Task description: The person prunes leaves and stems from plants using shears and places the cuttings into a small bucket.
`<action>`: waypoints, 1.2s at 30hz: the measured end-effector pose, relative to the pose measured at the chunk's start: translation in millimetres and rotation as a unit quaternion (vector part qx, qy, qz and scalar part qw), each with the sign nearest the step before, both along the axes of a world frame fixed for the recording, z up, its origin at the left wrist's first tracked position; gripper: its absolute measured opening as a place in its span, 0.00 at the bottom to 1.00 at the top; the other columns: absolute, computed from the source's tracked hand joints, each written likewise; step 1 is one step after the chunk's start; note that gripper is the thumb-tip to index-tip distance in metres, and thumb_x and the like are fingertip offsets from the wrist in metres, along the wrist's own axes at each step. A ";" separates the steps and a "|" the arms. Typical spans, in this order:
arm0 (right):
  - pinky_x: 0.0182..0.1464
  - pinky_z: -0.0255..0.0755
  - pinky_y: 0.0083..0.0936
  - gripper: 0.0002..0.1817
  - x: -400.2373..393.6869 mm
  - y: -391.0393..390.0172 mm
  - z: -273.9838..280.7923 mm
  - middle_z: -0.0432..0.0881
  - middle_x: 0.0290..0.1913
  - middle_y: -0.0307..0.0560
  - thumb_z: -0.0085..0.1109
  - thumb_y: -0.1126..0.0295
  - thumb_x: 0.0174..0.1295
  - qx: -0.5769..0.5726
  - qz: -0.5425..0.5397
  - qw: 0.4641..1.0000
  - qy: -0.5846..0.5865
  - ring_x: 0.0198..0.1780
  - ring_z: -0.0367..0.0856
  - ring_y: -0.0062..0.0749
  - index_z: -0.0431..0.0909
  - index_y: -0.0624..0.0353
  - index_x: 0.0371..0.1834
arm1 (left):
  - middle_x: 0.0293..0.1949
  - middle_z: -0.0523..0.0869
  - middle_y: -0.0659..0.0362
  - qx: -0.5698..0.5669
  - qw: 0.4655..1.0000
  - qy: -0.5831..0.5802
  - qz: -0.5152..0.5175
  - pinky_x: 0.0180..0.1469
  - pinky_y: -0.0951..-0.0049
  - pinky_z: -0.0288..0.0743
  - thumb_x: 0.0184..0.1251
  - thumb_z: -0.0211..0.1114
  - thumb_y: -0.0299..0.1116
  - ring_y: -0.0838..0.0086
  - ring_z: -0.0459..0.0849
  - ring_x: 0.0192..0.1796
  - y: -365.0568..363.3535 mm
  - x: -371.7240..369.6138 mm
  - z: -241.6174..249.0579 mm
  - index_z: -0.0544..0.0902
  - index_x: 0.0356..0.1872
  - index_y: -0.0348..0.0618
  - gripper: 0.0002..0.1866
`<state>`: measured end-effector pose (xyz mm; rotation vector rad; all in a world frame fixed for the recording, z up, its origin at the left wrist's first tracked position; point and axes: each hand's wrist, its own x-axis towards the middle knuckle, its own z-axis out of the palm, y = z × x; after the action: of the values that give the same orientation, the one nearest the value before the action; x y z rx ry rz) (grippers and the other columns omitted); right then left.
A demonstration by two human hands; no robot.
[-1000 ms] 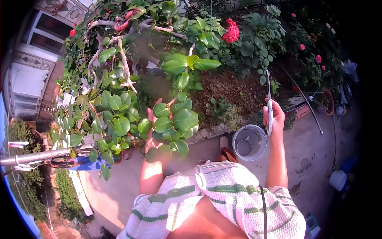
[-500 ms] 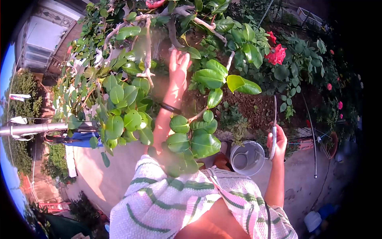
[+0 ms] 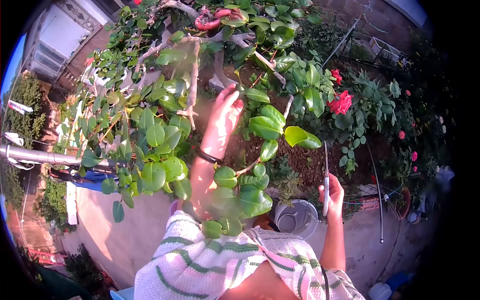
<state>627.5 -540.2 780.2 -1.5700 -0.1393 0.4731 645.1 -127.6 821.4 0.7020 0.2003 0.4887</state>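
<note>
My left hand [image 3: 226, 111] reaches up among the branches of a leafy plant, its fingertips by a small leafy stem near a grey branch [image 3: 219, 67]. Whether the fingers grip that stem is hard to make out. A dark bracelet [image 3: 209, 157] circles the wrist. On the right, my right hand [image 3: 334, 195] is wrapped round the white handle of a long thin-bladed tool [image 3: 326, 185], its blade pointing upward. Broad green leaves [image 3: 265, 127] hang between the two hands.
A white bucket [image 3: 296, 220] stands on the paved ground below the plant. Red roses [image 3: 341, 103] grow at the right. A metal pole [image 3: 45, 156] crosses the left side. A thin rod [image 3: 381, 215] hangs at the right. Brown soil [image 3: 305, 162] lies beneath the leaves.
The view has shifted a little. My left hand is slightly lower against the branches, with its fingers closer together. My right hand still holds the tool, now seen more edge-on.
</note>
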 end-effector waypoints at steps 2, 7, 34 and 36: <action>0.37 0.67 0.17 0.29 1.0 0.3 -1.7 0.78 0.39 0.36 0.71 0.66 0.57 0.002 -0.012 1.000 -0.018 0.36 0.74 0.18 0.72 0.63 0.60 | 0.44 0.82 0.58 0.030 0.999 0.032 -0.032 0.42 0.77 0.77 0.68 0.61 0.23 0.76 0.81 0.39 -20.9 -11.5 22.4 0.73 0.59 0.42 0.19; 0.19 0.60 0.12 0.26 2.9 -0.9 -4.1 0.74 0.28 0.30 0.68 0.71 0.58 0.018 -0.026 0.999 -0.018 0.20 0.68 0.12 0.71 0.60 0.60 | 0.40 0.83 0.58 0.061 0.991 0.119 0.008 0.39 0.77 0.77 0.67 0.62 0.23 0.77 0.80 0.36 -23.8 -0.2 -15.8 0.72 0.59 0.41 0.20; 0.28 0.60 0.13 0.37 -5.6 10.1 64.1 0.70 0.30 0.33 0.69 0.51 0.58 0.111 -0.021 0.982 -0.149 0.27 0.66 0.14 0.68 0.64 0.63 | 0.57 0.78 0.57 0.128 0.950 0.191 -0.210 0.57 0.69 0.74 0.69 0.61 0.34 0.73 0.79 0.53 -51.2 -215.5 -64.3 0.69 0.67 0.42 0.27; 0.29 0.60 0.12 0.37 -6.3 9.3 76.5 0.71 0.31 0.32 0.71 0.54 0.56 0.101 -0.013 0.984 -0.146 0.27 0.66 0.14 0.68 0.64 0.64 | 0.53 0.81 0.60 0.038 0.969 0.132 -0.204 0.57 0.69 0.74 0.69 0.60 0.35 0.73 0.80 0.53 -53.5 -269.3 -59.1 0.72 0.64 0.41 0.23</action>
<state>621.2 -531.0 856.7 -1.4321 -0.3793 0.1978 375.8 -181.1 762.3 0.8580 0.2788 0.0071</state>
